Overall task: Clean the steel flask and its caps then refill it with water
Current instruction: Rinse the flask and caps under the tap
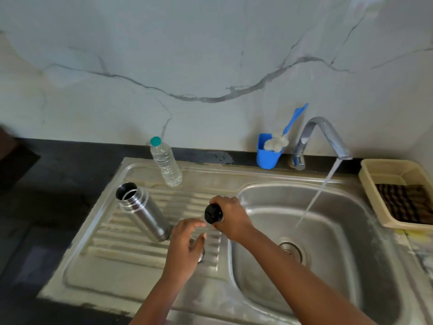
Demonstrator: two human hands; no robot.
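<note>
gripping black cap (213,214) in right hand (230,214), left hand (185,245) spread

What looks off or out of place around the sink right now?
The tap is running into the empty basin with nothing under the stream: the right hand grips the black cap over the drainboard, clear of the water. The open steel flask stands there too. Nothing looks spilled or damaged.

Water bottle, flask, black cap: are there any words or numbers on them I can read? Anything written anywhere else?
None: no words or numbers can be read anywhere.
Water bottle: clear, no label shows.
Flask: bare steel, no writing shows.
Black cap gripped by the right hand: too blurred to tell.
Blue cup, basket: plain.
</note>
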